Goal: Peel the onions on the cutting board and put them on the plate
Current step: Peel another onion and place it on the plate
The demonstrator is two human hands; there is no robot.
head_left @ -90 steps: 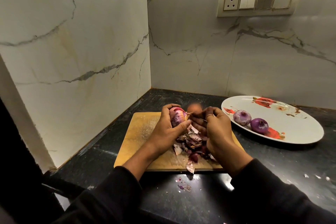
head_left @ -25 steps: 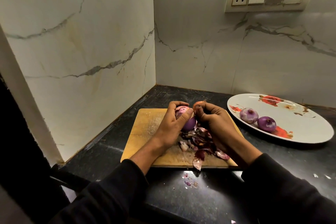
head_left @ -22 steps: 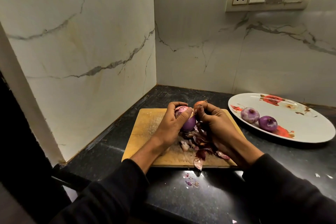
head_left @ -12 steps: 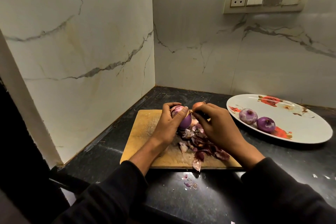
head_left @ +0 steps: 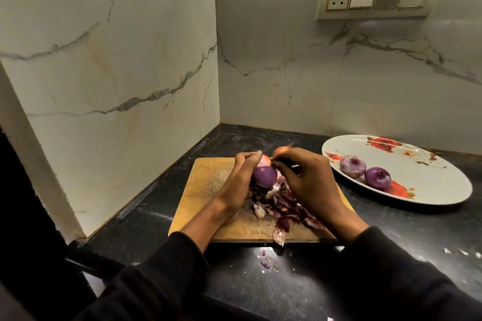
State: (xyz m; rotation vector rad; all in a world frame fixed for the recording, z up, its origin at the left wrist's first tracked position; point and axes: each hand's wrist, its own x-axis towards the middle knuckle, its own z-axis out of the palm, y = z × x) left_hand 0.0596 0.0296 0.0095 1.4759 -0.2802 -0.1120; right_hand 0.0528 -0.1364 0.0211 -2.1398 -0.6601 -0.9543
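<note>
The left hand (head_left: 238, 180) holds a purple onion (head_left: 264, 176) above the middle of the wooden cutting board (head_left: 206, 185), its fingers curled over the top and far side, so this grip grasps the onion; the lower half is bare and glossy, while a pale pink patch of skin clings near the top. The right hand (head_left: 303, 177) sits just right of it, thumb and forefinger pinched on a thin strip of skin at the onion's top, so that grip is clenched on the peel. An unpeeled orange-brown onion (head_left: 281, 150) shows behind the fingers at the far edge of the board; a heap of purple peelings (head_left: 281, 206) lies on the board beneath both hands, with a few scraps (head_left: 268, 263) on the black worktop (head_left: 146, 229) near the board's near edge. To the right, apart from the board, a white flowered plate (head_left: 430, 185) carries two peeled onions (head_left: 365, 172) side by side.
</note>
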